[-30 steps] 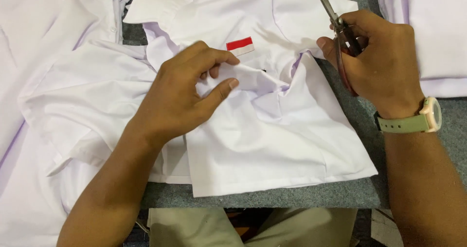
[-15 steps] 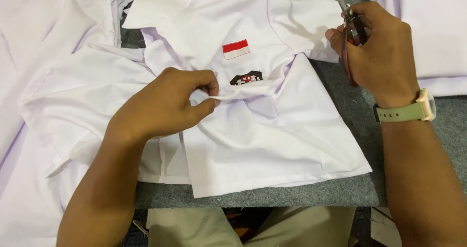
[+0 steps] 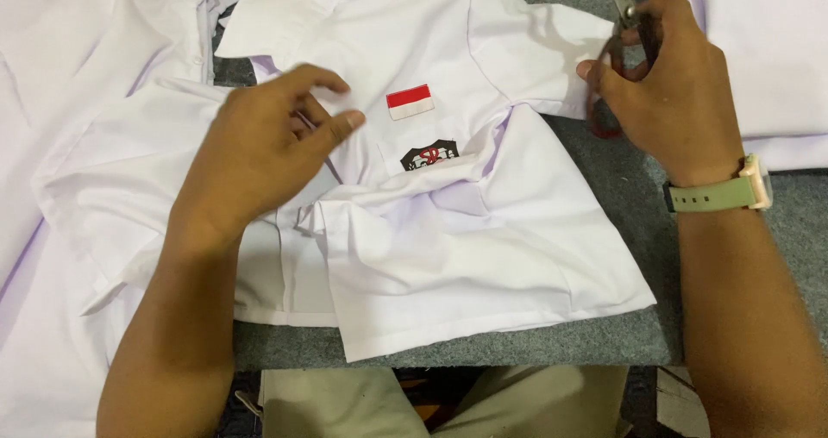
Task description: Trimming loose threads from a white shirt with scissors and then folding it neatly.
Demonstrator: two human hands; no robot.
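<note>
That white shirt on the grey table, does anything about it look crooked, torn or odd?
No tear or stain shows. The white shirt lies rumpled: its front is bunched in folds below the black emblem, next to the left hand. The right hand holds scissors at the sleeve edge.

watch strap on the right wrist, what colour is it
The watch strap is a muted sage green, with a pale cream case; the head view shows it clearly.

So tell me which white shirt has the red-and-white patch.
The middle shirt under the left hand; its patch sits above the chest pocket, while the neighbouring shirts show none.
</note>
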